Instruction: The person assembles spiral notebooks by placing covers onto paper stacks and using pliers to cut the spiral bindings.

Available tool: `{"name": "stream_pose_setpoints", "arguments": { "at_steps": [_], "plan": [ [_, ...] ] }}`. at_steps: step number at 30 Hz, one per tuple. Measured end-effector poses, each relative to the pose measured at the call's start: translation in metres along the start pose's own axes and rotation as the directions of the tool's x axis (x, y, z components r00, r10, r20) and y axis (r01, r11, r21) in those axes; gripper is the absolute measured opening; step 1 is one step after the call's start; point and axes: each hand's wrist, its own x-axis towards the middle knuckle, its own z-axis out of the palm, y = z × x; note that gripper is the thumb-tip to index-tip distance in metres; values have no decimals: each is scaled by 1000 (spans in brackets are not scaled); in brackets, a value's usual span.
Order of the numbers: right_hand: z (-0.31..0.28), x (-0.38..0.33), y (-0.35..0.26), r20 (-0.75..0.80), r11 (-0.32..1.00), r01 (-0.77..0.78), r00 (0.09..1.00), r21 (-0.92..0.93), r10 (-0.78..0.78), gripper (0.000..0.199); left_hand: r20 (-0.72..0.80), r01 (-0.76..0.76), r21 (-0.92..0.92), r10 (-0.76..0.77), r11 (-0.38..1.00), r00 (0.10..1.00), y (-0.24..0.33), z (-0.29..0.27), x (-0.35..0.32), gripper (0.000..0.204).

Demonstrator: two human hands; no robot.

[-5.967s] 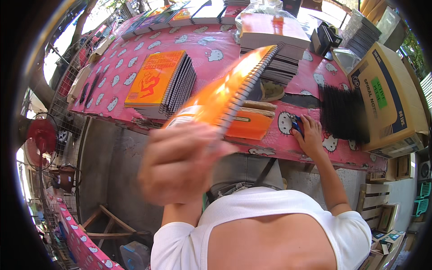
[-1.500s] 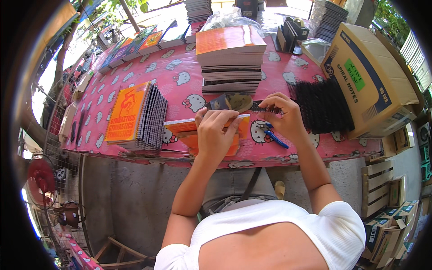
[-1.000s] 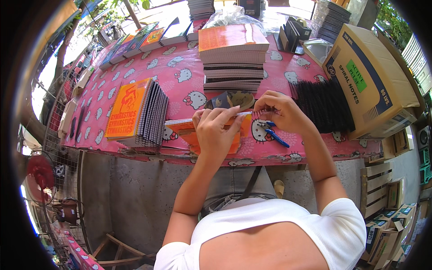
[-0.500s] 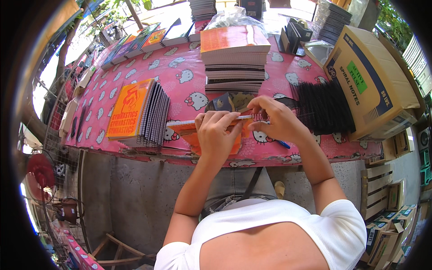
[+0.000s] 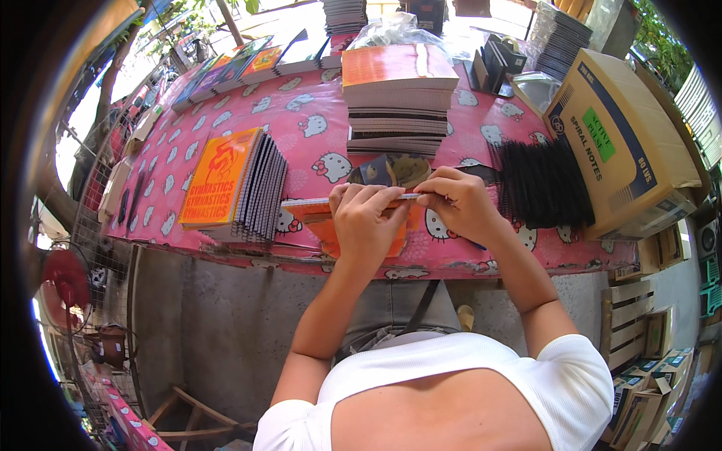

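Note:
My left hand (image 5: 367, 223) is closed around an orange-covered notebook (image 5: 325, 229), thumb on the near side and fingers over the top. The notebook stands tilted on its edge, with its long bound edge uppermost. At the right end of that edge, my right hand (image 5: 460, 204) pinches the notebook's corner between thumb and fingertips. Whether a coil end is also in that pinch is hidden. Just beyond my hands lies a camouflage-patterned cloth item (image 5: 389, 171). A blue pen (image 5: 475, 245) lies partly under my right wrist.
Left stands a stack of orange spiral notebooks (image 5: 226, 177); ahead rises a tall notebook stack (image 5: 398, 101). Black plastic spiral coils (image 5: 543, 184) lie at right against a large cardboard box (image 5: 620, 143). More notebooks (image 5: 259, 64) line the far edge of the pink patterned tablecloth (image 5: 308, 105).
My right thumb and fingers have closed together on the notebook's right corner, where they were apart before. My left hand keeps its hold. The view has shifted slightly.

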Motion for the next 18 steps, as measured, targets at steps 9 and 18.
{"name": "stream_pose_setpoints", "arguments": {
  "at_steps": [9,18],
  "plan": [
    [-6,4,-3,73,995,-5,997,-99,13,27,-16,127,-17,-128,992,992,9,-3,2,31],
    [-6,7,-14,43,978,47,998,-203,-39,25,-59,66,-75,-71,995,996,2,1,0,26]
  ]
}}
